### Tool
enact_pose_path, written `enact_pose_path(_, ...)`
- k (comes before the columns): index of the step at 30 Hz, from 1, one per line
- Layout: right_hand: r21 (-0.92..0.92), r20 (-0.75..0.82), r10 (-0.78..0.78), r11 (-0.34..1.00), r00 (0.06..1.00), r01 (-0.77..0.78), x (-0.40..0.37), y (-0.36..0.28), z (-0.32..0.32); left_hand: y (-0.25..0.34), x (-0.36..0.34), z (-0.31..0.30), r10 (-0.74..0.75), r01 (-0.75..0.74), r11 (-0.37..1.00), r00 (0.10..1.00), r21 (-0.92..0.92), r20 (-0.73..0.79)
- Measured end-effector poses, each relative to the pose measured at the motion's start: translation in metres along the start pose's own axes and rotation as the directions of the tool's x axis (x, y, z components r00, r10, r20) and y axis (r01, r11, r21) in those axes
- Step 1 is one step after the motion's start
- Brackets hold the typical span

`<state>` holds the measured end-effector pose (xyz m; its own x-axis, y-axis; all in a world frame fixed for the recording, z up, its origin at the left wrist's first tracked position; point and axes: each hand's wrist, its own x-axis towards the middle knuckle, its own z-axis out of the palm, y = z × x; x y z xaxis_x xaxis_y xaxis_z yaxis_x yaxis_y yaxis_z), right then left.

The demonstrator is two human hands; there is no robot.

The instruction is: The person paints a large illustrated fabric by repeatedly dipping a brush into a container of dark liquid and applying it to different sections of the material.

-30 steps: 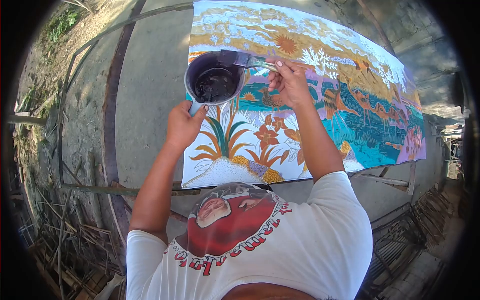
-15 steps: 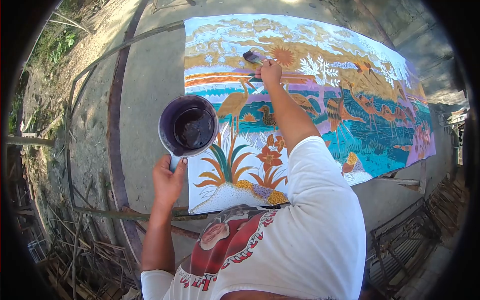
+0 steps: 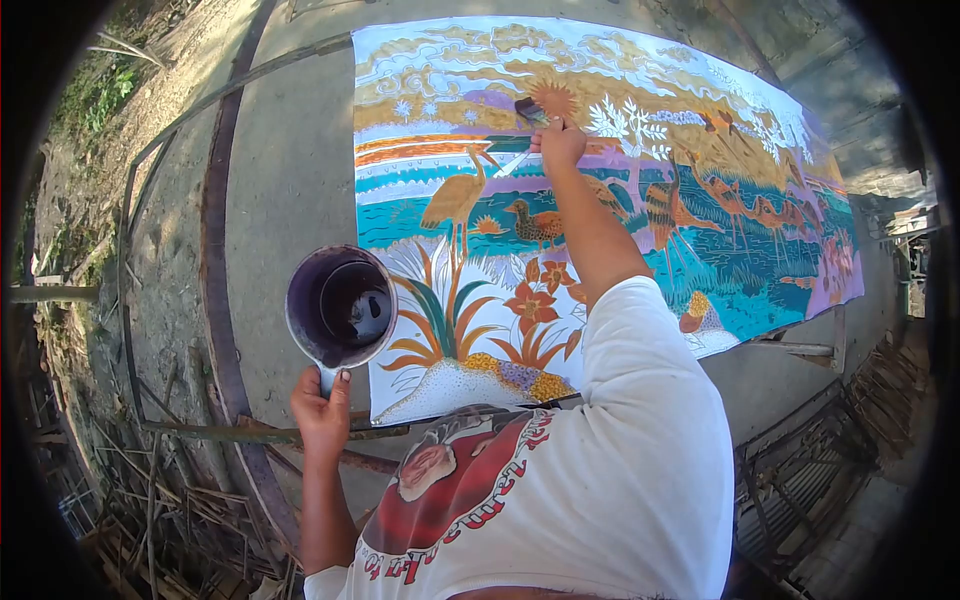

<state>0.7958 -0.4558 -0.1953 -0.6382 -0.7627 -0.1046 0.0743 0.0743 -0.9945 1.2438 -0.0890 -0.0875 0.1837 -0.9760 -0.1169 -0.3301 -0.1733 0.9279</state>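
Observation:
My right hand is closed around a flat paintbrush, whose dark bristles rest against the painted cloth just left of the orange sun. A purple patch lies to the left of the bristles. In my left hand is the handle of a round dipper with dark purple liquid inside. The dipper hangs over the cloth's lower left edge. Cranes, a duck, water, plants and clouds are drawn on the cloth; several areas are still white.
Wooden rails run around and beneath the cloth. Grey ground shows to its left. Sticks and scrap wood lie at the lower left, and more wood is piled at the lower right.
The brush has moved right toward the sun, and a purple patch shows where it was. My left hand has lowered the dipper and drawn it left, with its mouth still up.

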Motion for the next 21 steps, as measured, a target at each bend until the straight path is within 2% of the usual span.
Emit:
enact_pose_path(2, 0.062, 0.075, -0.021, 0.998, 0.997, 0.016, -0.007, 0.007, 0.037, -0.004, -0.003, -0.001, -0.04, 0.04, 0.999, 0.999, 0.015, -0.014)
enact_pose_path(5, -0.022, 0.138, -0.059, 0.998, 0.989, 0.062, -0.016, 0.021, 0.09, -0.001, -0.007, -0.001, -0.065, 0.065, 0.997, 0.998, 0.029, -0.022)
enact_pose_path(7, -0.16, 0.316, -0.144, 0.966, 0.938, 0.202, -0.023, 0.026, 0.112, 0.002, -0.007, 0.0, -0.054, 0.056, 0.998, 0.998, 0.039, -0.031)
enact_pose_path(10, -0.174, 0.292, -0.088, 0.974, 0.952, 0.144, -0.023, 0.011, 0.114, 0.006, -0.01, 0.0, -0.06, 0.062, 0.997, 0.997, 0.047, -0.052)
enact_pose_path(14, -0.209, 0.298, -0.09, 0.965, 0.95, 0.157, -0.029, -0.004, 0.102, -0.001, -0.015, 0.0, -0.085, 0.086, 0.996, 0.994, 0.012, -0.064)
enact_pose_path(16, -0.162, 0.462, -0.009, 0.982, 0.887, 0.094, -0.033, -0.007, 0.099, -0.005, -0.016, 0.0, -0.079, 0.081, 0.996, 0.995, 0.036, -0.063)
enact_pose_path(17, -0.165, 0.466, -0.007, 0.982, 0.885, 0.095, -0.032, -0.009, 0.096, -0.006, -0.017, -0.001, -0.071, 0.075, 0.995, 0.996, 0.068, -0.059)
enact_pose_path(19, -0.338, 0.469, 0.017, 0.927, 0.883, 0.162, -0.02, -0.012, 0.083, -0.003, -0.017, 0.0, -0.068, 0.071, 0.996, 0.996, 0.057, -0.062)
enact_pose_path(21, -0.374, 0.431, -0.124, 0.877, 0.894, 0.302, -0.011, -0.01, 0.063, 0.0, -0.018, -0.001, -0.065, 0.068, 0.996, 0.996, 0.05, -0.066)
